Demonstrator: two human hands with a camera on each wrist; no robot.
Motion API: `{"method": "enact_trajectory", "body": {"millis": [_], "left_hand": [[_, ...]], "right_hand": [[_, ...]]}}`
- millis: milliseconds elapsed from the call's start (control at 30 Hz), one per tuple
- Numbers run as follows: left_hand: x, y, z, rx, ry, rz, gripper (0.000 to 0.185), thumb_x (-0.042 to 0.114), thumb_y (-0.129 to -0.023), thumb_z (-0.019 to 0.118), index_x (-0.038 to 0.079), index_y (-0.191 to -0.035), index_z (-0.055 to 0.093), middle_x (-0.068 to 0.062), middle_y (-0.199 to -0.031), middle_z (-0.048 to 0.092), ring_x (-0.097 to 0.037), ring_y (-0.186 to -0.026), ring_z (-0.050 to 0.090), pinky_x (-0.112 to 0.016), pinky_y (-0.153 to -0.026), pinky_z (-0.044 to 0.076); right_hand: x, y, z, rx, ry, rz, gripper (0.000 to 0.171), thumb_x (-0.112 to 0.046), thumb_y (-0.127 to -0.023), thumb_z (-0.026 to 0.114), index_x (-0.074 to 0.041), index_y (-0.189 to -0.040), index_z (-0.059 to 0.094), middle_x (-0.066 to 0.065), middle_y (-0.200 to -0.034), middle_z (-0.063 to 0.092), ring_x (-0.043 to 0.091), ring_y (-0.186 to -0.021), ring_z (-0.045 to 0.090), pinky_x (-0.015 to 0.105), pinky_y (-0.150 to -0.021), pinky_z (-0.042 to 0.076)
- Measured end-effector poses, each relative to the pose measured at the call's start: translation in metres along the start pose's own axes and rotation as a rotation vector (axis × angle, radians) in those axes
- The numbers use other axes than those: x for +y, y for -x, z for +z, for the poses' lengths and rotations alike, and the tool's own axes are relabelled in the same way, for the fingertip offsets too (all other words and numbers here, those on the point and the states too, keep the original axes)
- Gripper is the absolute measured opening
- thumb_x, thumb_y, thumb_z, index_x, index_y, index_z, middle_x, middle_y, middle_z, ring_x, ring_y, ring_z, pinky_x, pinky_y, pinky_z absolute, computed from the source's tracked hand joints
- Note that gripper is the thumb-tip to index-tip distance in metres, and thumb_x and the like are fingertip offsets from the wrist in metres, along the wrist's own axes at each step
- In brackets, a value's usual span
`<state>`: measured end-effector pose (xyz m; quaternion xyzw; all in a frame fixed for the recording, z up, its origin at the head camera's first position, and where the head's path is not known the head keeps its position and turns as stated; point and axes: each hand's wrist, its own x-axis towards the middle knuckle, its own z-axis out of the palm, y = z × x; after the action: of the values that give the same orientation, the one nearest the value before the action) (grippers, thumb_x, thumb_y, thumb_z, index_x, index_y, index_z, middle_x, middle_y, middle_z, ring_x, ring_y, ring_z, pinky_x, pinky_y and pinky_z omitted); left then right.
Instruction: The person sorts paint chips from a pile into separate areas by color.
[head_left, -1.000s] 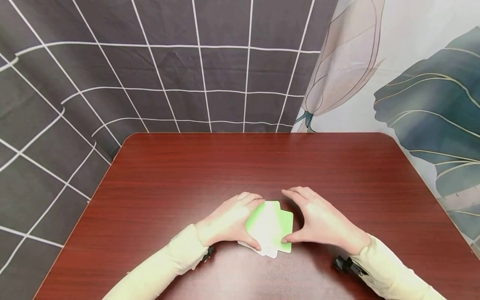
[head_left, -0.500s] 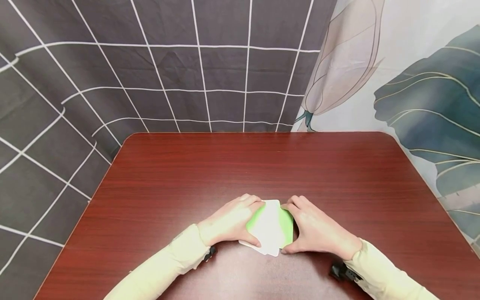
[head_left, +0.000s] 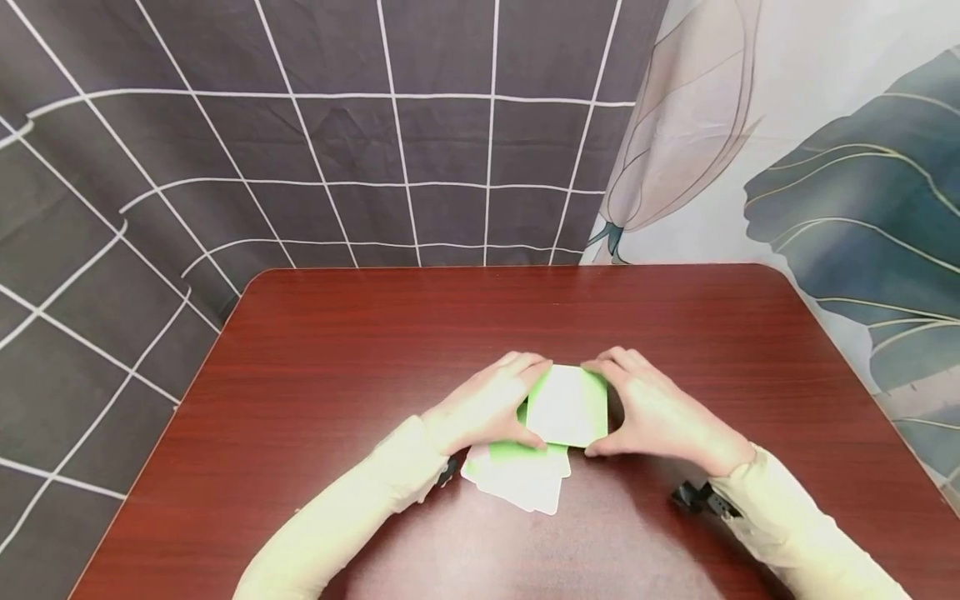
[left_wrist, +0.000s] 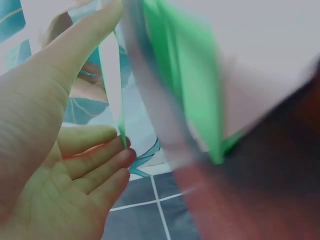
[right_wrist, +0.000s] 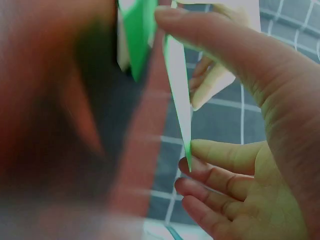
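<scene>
A card (head_left: 567,407) with a white middle and green edges is raised above the table between my two hands. My left hand (head_left: 489,407) pinches its left side, thumb at the near edge and fingertips at the far edge. The right hand (head_left: 660,412) grips the right side the same way. Below and nearer to me, several similar green and white cards (head_left: 521,485) lie overlapped and fanned on the table. In the left wrist view the held card (left_wrist: 112,82) appears nearly edge-on, likewise the card (right_wrist: 179,90) in the right wrist view.
The reddish-brown wooden table (head_left: 360,342) spreads around the hands. Behind it and on the left hangs a dark grid-patterned curtain (head_left: 442,142). A pale curtain with leaf and flower prints (head_left: 697,175) hangs at the right. Each wrist carries a small black camera.
The right hand has closed in on the cards' right side. Both hands have then lifted one card and moved it away from me and rightward, uncovering the fanned cards beneath.
</scene>
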<state>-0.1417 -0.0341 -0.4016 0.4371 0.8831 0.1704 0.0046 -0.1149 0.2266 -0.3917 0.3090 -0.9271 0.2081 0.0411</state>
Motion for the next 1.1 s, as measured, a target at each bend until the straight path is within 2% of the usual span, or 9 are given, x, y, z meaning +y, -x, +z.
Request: {"method": "enact_trajectory", "body": {"millis": [200, 400, 567, 667, 867, 1100], "left_hand": [[-0.003, -0.041, -0.011, 0.015, -0.024, -0.042, 0.109, 0.053, -0.069, 0.091, -0.001, -0.150, 0.044, -0.010, -0.148, 0.049, -0.022, -0.136, 0.043, -0.024, -0.114, 0.030], [-0.006, -0.082, -0.018, 0.047, -0.084, -0.032, 0.104, 0.056, -0.071, 0.089, 0.000, -0.149, 0.048, -0.009, -0.145, 0.050, -0.021, -0.132, 0.045, -0.020, -0.110, 0.032], [-0.008, -0.113, -0.020, 0.049, -0.120, -0.039, 0.102, 0.058, -0.071, 0.088, 0.001, -0.146, 0.051, -0.007, -0.141, 0.051, -0.020, -0.128, 0.046, -0.019, -0.108, 0.034], [-0.009, -0.129, -0.014, 0.040, -0.126, -0.059, 0.098, 0.057, -0.070, 0.089, 0.002, -0.144, 0.053, -0.006, -0.136, 0.053, -0.019, -0.125, 0.047, -0.019, -0.105, 0.035], [-0.012, -0.149, 0.010, -0.036, -0.117, -0.119, 0.091, 0.056, -0.071, 0.088, 0.004, -0.138, 0.058, -0.006, -0.130, 0.055, -0.021, -0.119, 0.049, -0.020, -0.102, 0.038], [-0.012, -0.155, 0.027, -0.138, -0.098, -0.203, 0.090, 0.059, -0.079, 0.081, 0.002, -0.143, 0.054, -0.008, -0.135, 0.053, -0.023, -0.121, 0.049, -0.023, -0.104, 0.038]], "right_hand": [[0.023, -0.012, -0.028, 0.000, 0.029, 0.075, 0.102, -0.040, -0.052, 0.100, 0.004, -0.133, 0.058, 0.013, -0.122, 0.055, 0.032, -0.115, 0.050, 0.050, -0.096, 0.047], [0.048, -0.025, -0.056, -0.010, 0.074, 0.120, 0.100, -0.037, -0.052, 0.101, 0.005, -0.133, 0.059, 0.016, -0.122, 0.055, 0.035, -0.114, 0.050, 0.053, -0.096, 0.046], [0.068, -0.035, -0.068, -0.037, 0.077, 0.159, 0.100, -0.031, -0.054, 0.101, 0.009, -0.134, 0.056, 0.021, -0.127, 0.054, 0.039, -0.117, 0.049, 0.056, -0.099, 0.044], [0.080, -0.040, -0.069, -0.071, 0.079, 0.188, 0.097, -0.028, -0.055, 0.101, 0.010, -0.133, 0.056, 0.023, -0.127, 0.054, 0.040, -0.116, 0.049, 0.057, -0.098, 0.044], [0.102, -0.048, -0.058, -0.182, 0.077, 0.220, 0.093, -0.025, -0.057, 0.098, 0.013, -0.131, 0.056, 0.025, -0.123, 0.055, 0.040, -0.110, 0.051, 0.054, -0.095, 0.046], [0.123, -0.054, -0.047, -0.296, -0.015, 0.274, 0.094, -0.021, -0.061, 0.096, 0.010, -0.139, 0.053, 0.029, -0.132, 0.050, 0.043, -0.118, 0.048, 0.056, -0.098, 0.045]]}}
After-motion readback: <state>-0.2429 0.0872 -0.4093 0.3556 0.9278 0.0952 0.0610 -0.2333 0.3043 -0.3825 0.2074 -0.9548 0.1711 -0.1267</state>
